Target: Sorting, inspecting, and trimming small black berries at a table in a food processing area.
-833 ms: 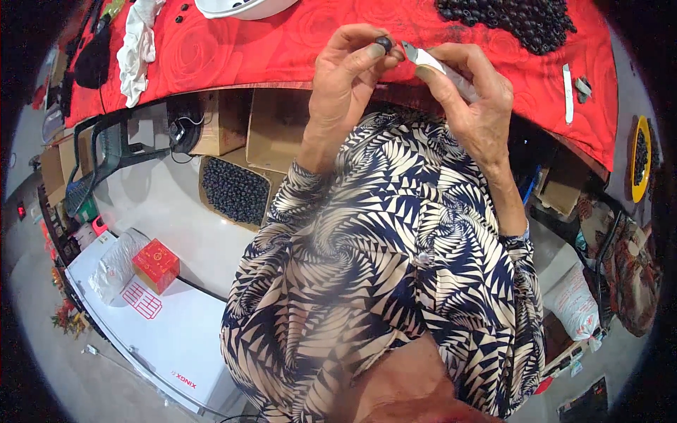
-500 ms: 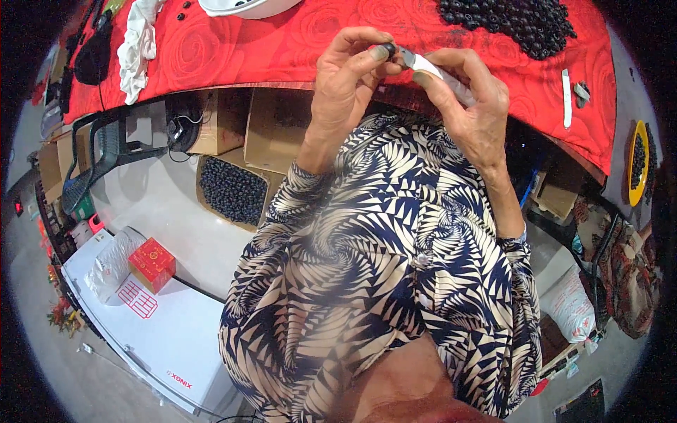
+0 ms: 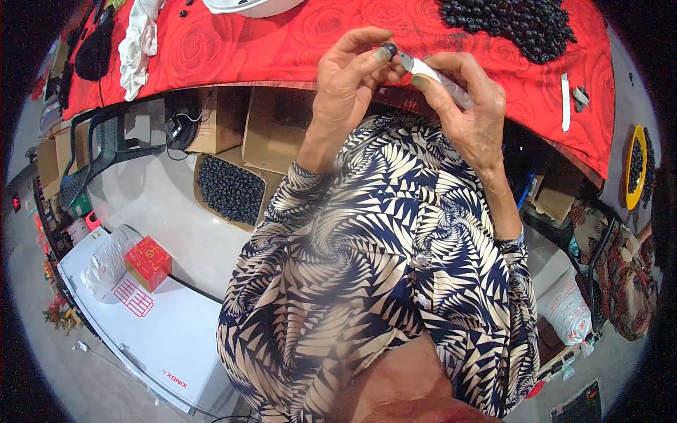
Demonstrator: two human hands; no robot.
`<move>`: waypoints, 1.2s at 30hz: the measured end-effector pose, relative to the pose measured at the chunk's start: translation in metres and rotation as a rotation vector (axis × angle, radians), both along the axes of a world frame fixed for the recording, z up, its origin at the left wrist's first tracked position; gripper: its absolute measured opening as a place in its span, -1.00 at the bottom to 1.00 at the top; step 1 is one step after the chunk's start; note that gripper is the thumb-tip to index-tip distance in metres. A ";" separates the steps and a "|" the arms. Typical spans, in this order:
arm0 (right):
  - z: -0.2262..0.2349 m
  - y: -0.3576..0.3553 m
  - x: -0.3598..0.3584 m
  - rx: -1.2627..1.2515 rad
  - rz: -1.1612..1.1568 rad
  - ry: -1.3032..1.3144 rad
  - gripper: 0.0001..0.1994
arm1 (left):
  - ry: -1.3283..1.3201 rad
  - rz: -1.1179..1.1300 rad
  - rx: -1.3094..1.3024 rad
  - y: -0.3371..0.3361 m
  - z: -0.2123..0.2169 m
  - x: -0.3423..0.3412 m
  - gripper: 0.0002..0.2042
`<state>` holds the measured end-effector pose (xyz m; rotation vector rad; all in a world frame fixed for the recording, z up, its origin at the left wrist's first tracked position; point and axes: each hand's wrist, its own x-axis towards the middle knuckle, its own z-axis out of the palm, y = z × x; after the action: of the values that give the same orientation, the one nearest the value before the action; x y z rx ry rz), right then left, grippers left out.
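Pinched between the thumb and fingers of my left hand (image 3: 340, 88) is a small dark round ball (image 3: 390, 50); whether it is a fruit or a bead I cannot tell. My right hand (image 3: 472, 102) is closed round the white handle of a small knife (image 3: 422, 69). Its short metal blade points left and meets or nearly meets the ball's right side. Both hands are raised over the near edge of the red rose-patterned cloth (image 3: 254, 60). Beyond my right hand lies a heap of similar dark round balls (image 3: 511, 25) on that cloth.
A white basin (image 3: 257, 7) and a crumpled white cloth (image 3: 137, 53) sit on the table. Right of the heap lies a white strip (image 3: 565, 102). Below, a cardboard box (image 3: 229, 190) holds many dark balls. A yellow-rimmed dish (image 3: 636, 168) is far right, a red box (image 3: 148, 263) at lower left.
Both hands keep their grips on the ball and the knife, with only slight finger movement. The whole view has shifted a little.
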<state>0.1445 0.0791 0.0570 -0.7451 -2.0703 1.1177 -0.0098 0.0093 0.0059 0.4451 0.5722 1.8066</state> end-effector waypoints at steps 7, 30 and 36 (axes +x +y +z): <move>-0.001 0.000 -0.001 0.047 0.001 -0.012 -0.80 | -0.040 0.000 -0.049 -0.001 -0.007 -0.003 -0.84; 0.005 0.005 0.003 0.075 -0.055 0.044 -0.83 | -0.208 -0.226 0.005 0.000 -0.003 -0.002 -0.77; 0.002 0.005 0.004 0.035 -0.057 0.047 -0.82 | -0.181 -0.242 -0.010 -0.001 -0.010 -0.005 -0.80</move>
<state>0.1480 0.0844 0.0588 -0.7484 -2.0119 1.0549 -0.0146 0.0084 -0.0039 0.3242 0.3841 1.5914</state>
